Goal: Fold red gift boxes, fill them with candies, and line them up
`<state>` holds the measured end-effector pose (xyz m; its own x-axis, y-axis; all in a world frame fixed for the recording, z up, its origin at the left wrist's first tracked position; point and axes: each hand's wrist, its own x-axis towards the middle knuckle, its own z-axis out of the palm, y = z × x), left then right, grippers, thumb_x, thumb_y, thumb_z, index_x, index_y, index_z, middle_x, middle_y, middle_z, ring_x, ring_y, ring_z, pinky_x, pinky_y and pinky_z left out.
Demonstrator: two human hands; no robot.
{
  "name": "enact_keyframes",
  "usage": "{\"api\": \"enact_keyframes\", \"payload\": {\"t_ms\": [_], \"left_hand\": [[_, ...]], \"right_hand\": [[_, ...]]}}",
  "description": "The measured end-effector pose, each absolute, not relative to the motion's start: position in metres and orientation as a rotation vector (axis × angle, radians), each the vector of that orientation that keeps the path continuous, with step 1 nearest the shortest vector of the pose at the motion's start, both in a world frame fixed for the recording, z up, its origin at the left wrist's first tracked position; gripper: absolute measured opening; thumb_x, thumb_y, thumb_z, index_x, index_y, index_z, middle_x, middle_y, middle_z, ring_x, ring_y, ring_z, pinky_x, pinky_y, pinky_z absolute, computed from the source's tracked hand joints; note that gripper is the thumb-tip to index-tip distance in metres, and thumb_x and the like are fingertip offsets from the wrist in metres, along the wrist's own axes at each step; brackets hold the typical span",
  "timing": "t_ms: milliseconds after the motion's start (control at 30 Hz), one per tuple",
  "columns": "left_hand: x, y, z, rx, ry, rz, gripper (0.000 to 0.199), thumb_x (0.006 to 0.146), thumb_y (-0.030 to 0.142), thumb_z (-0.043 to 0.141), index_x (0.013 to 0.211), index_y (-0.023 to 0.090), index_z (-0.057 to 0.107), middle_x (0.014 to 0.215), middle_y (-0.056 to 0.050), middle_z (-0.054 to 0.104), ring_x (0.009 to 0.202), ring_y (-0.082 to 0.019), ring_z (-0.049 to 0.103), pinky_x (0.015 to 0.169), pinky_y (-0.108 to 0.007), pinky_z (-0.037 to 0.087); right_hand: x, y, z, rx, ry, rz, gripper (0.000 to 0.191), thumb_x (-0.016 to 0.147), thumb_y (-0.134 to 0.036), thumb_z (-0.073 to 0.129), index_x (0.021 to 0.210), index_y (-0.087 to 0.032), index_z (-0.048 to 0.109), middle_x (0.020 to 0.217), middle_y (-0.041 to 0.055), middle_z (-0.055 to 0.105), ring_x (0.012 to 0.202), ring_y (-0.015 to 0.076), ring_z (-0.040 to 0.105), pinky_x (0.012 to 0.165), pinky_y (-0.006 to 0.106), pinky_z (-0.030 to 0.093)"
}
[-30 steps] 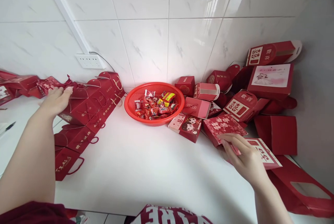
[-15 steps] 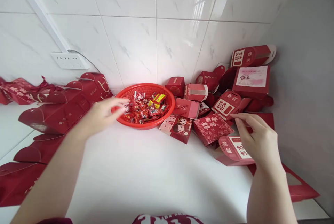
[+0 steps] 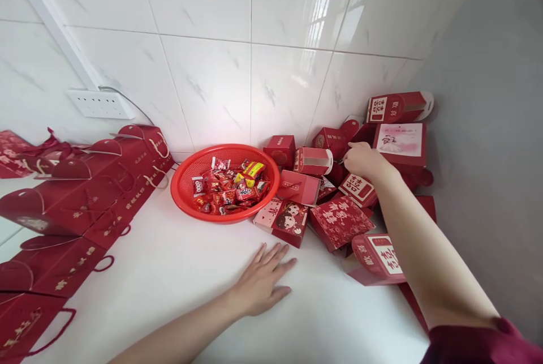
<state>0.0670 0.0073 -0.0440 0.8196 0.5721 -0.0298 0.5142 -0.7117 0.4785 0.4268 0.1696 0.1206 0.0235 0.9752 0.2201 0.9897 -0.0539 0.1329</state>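
R hand (image 3: pixel 360 159) was out at 1 o'clock (as seen fr. wearer), in among the box pile (image 3: pixel 339 205), nr the small dk-red box (image 3: pixel 333 141) & just beyond the white-label box (image 3: pixel 357 188). Its fingers were bent; tips partly hidden, so can't tell if they gripped anything. Maroon sleeve (image 3: pixel 475 347) showed at approx 3 o'clock.

L hand (image 3: pixel 259 289) was at 12 o'clock, palm down on white table (image 3: pixel 203 279), fingers spread. Nearest to it: cartoon box (image 3: pixel 292 218), just past the fingertips at 1 o'clock.

Pile ran approx 12 to 2 o'clock: cartoon box, then pink box (image 3: pixel 299 185) behind it; floral box (image 3: pixel 343 221) to the R, tilted; pink-red box (image 3: pixel 376 259) at 2 o'clock, partly behind R forearm. Picture box (image 3: pixel 401 138) was at the back, 1 to 2 o'clock, w/ long box (image 3: pixel 399 107) just above it.

Red basket (image 3: pixel 184 185), w/ wrapped sweets (image 3: pixel 231 189) in it, was at 11 o'clock, nr the tiled wall (image 3: pixel 203 75). Handled boxes (image 3: pixel 95 197) stood in a row at 10 o'clock, string loops out; socket (image 3: pixel 102 103) on wall above.
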Motion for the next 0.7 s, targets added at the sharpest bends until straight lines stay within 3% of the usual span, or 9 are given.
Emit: {"api": "enact_keyframes", "payload": {"t_ms": [133, 267, 333, 500, 600, 700], "left_hand": [[0.064, 0.008, -0.043, 2.527, 0.800, 0.172, 0.067, 0.098, 0.046, 0.048, 0.157, 0.038, 0.019, 0.165, -0.002, 0.013, 0.153, -0.031, 0.013, 0.123, -0.063, 0.011], [0.063, 0.009, -0.047, 2.523, 0.789, 0.173, 0.069, 0.096, 0.047, 0.050, 0.157, 0.040, 0.017, 0.165, -0.002, 0.011, 0.153, -0.031, 0.012, 0.122, -0.064, 0.012], [0.063, 0.010, -0.048, 2.521, 0.786, 0.170, 0.070, 0.096, 0.047, 0.051, 0.157, 0.040, 0.017, 0.165, -0.002, 0.011, 0.153, -0.031, 0.011, 0.122, -0.065, 0.012], [0.063, 0.011, -0.045, 2.508, 0.791, 0.160, 0.069, 0.097, 0.047, 0.049, 0.157, 0.040, 0.017, 0.165, -0.001, 0.010, 0.153, -0.031, 0.011, 0.122, -0.065, 0.012], [0.063, 0.010, -0.043, 2.497, 0.784, 0.154, 0.069, 0.096, 0.047, 0.049, 0.157, 0.040, 0.018, 0.165, -0.002, 0.010, 0.153, -0.031, 0.011, 0.122, -0.064, 0.012], [0.063, 0.010, -0.044, 2.496, 0.782, 0.153, 0.070, 0.096, 0.048, 0.050, 0.157, 0.039, 0.018, 0.165, -0.002, 0.010, 0.153, -0.031, 0.011, 0.122, -0.065, 0.012]], "right_hand": [[0.420, 0.205, 0.099, -2.396, -2.088, -0.342, 0.042, 0.082, -0.014, 0.047, 0.113, -0.012, 0.074, 0.151, 0.0208, 0.044, 0.139, 0.0409, 0.038, 0.105, 0.062, 0.037], [0.414, 0.209, 0.083, -2.375, -2.064, -0.478, 0.051, 0.092, -0.017, 0.038, 0.138, -0.011, 0.057, 0.162, 0.0188, 0.026, 0.148, 0.0348, 0.022, 0.112, 0.059, 0.028], [0.414, 0.208, 0.080, -2.364, -2.043, -0.536, 0.051, 0.094, -0.017, 0.034, 0.140, -0.008, 0.054, 0.162, 0.0214, 0.020, 0.149, 0.0347, 0.020, 0.112, 0.057, 0.029], [0.422, 0.212, 0.073, -2.374, -2.067, -0.553, 0.039, 0.092, -0.019, 0.042, 0.116, -0.015, 0.073, 0.161, 0.0174, 0.027, 0.148, 0.0383, 0.022, 0.111, 0.059, 0.026], [0.422, 0.213, 0.070, -2.340, -2.047, -0.603, 0.042, 0.091, -0.019, 0.043, 0.125, -0.014, 0.068, 0.162, 0.0180, 0.026, 0.148, 0.0371, 0.021, 0.112, 0.060, 0.024], [0.420, 0.213, 0.072, -2.272, -1.998, -0.674, 0.048, 0.092, -0.016, 0.040, 0.137, -0.005, 0.055, 0.161, 0.0244, 0.021, 0.149, 0.0372, 0.019, 0.112, 0.059, 0.025]]}}
